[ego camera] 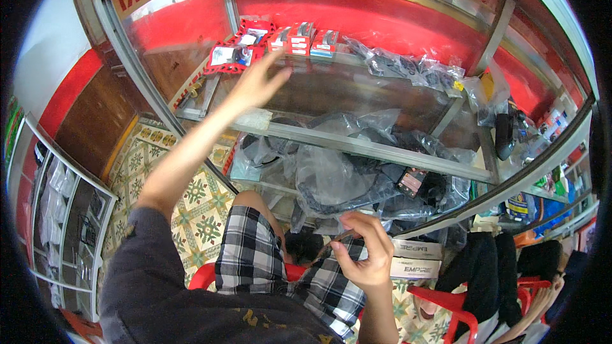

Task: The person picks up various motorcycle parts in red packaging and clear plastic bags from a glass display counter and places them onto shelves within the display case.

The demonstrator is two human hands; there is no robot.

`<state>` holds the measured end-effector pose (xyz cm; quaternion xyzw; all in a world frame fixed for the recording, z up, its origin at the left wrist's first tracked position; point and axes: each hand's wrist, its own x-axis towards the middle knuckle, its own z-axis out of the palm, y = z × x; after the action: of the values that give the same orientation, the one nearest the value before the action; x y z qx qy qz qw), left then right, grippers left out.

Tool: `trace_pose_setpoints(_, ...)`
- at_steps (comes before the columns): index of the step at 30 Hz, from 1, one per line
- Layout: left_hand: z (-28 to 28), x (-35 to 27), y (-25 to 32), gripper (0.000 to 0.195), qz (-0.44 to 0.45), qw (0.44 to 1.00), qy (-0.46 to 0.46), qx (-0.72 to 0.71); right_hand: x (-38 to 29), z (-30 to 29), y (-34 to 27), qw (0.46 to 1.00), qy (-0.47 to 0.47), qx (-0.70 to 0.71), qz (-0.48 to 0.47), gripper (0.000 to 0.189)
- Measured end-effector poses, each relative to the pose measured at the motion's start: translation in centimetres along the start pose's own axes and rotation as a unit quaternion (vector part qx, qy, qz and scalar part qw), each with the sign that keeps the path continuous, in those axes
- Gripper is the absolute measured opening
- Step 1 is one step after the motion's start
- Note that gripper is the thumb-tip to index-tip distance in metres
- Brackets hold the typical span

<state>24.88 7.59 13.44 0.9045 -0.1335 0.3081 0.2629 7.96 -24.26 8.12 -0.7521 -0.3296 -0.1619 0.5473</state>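
Note:
My left hand (262, 82) reaches over the glass shelf with its fingers apart and nothing visible in them. Just past its fingertips stand small stacked red-and-white boxes (300, 38) at the back of the shelf. Close by, to their left, lie red-and-black packets (233, 57) with clear fronts. My right hand (367, 254) hovers above my right thigh, thumb and fingers curled but apart, with no held thing showing. Before me, on the lower level of the glass display case (373, 145), lie dark parts wrapped in clear plastic bags (334, 177).
More bagged parts (406, 64) line the back of the upper shelf. A pink-labelled packet (412, 181) lies among the lower bags. Cardboard boxes (416, 267) stand right of my knee. A seated person's dark-clad legs (478, 272) and red chairs (444, 298) are at right; another glass cabinet (67, 220) at left.

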Motion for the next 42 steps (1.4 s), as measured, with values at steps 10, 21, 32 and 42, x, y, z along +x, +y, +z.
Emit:
trace_pose_setpoints(10, 7.4, -33.0, 6.8, 0.025, -0.508, 0.677, -0.071, -0.528, -1.3, 3.1, 1.0, 0.975, -0.086, 0.191, 0.078, 0.034)
trace_pose_setpoints(21, 9.1, -34.3, 6.8, 0.022, -0.571, 0.127, 0.011, -0.811, 5.5, 8.5, -11.5, 0.878, -0.089, 0.461, -0.094, 0.043)
trace_pose_setpoints(32, 8.5, -34.5, 7.7, 0.020, -0.609, 0.154, 0.071, -0.775, 7.2, 17.3, -23.0, 0.822, 0.078, 0.507, 0.247, 0.021)
trace_pose_setpoints(42, 10.0, -33.8, 9.3, 0.020, -0.599, 0.153, 0.047, -0.785, 22.0, 17.3, -0.7, 0.865, -0.236, -0.327, -0.301, 0.031)
